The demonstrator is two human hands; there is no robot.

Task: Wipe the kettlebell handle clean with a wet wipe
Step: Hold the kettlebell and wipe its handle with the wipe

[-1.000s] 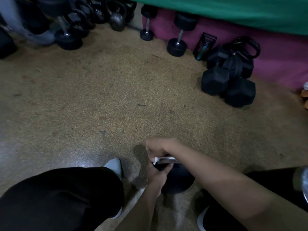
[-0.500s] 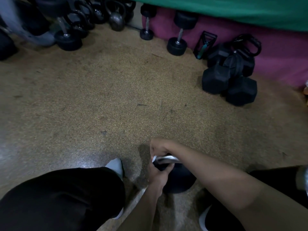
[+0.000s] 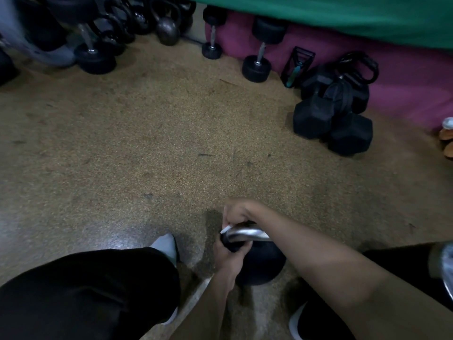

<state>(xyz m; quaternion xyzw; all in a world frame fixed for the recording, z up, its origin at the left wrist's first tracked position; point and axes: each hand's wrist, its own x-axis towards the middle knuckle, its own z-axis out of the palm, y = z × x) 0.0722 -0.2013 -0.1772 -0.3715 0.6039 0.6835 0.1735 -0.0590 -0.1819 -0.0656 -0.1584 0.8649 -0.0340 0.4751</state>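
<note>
A person crouches low over a black kettlebell (image 3: pixel 259 265) that sits on the speckled tan gym floor (image 3: pixel 152 133), near the bottom of the view and between their two feet. Its metal handle (image 3: pixel 247 233) catches the light and shows silver-grey against the dark ball.

The right hand (image 3: pixel 239 212) reaches in from the right across the top of the kettlebell, fingers curled down over the far left end of the handle. A small white edge of wet wipe (image 3: pixel 225 229) pokes out just under those fingers, pressed against the handle's bend, so the hand is closed around the wipe and the handle together. The left hand (image 3: pixel 229 256) comes up from below and is wrapped around the near left side of the kettlebell just below the handle, thumb lying across the dark surface, fingers closed on it. The two hands are just beside each other, with the handle's corner between them.

A black-trousered knee (image 3: pixel 85 290) fills the lower left, with the pale toe of a shoe (image 3: pixel 165 245) showing beyond it. At the lower right another shoe's white edge (image 3: pixel 295 322) sits beside the kettlebell.

Well apart, along the far wall, stand round-headed dumbbells (image 3: pixel 258 55), a row of other kettlebells (image 3: pixel 168 23), and a heap of black hex dumbbells (image 3: pixel 333 121) against a pink mat (image 3: pixel 404 89) under a green cover (image 3: pixel 343 13).
</note>
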